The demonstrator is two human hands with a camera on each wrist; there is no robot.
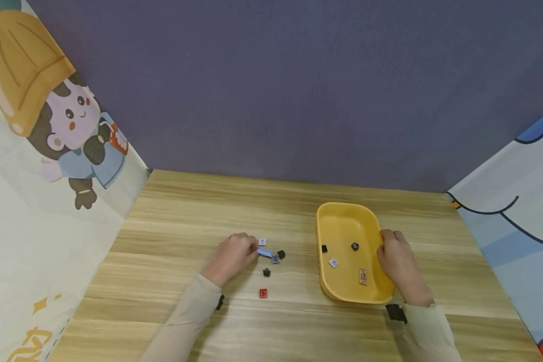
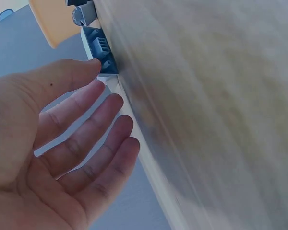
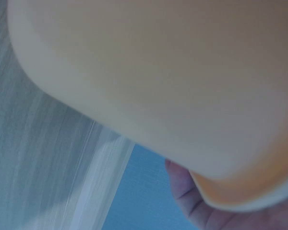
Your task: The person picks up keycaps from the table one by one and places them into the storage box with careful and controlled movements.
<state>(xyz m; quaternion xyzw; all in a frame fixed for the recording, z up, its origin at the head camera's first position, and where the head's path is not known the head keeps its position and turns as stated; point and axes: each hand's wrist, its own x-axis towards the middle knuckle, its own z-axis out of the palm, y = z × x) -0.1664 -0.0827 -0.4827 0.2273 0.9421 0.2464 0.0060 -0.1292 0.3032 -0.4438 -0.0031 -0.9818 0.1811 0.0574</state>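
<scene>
Between thumb and forefinger, my left hand (image 1: 233, 255) pinches one end of a long blue-grey keycap (image 1: 264, 253) at the table surface. The left wrist view shows that keycap (image 2: 100, 48) tipped on its side, its ribbed underside facing the camera. Around it lie a white keycap (image 1: 262, 242), a dark grey-blue one (image 1: 275, 259) and a black one (image 1: 281, 254). My right hand (image 1: 400, 261) grips the right rim of a yellow plastic basket (image 1: 344, 226). In the right wrist view, the basket wall (image 3: 134, 72) covers much of that hand.
Inside the basket lie a black keycap (image 1: 324, 249), a dark one (image 1: 355, 246), a white one (image 1: 333, 262) and an orange-brown one (image 1: 363, 276). Nearer me on the wooden table (image 1: 185, 211) are another black keycap (image 1: 266, 272) and a red one (image 1: 263, 293). A dark panel (image 1: 271, 100) stands behind.
</scene>
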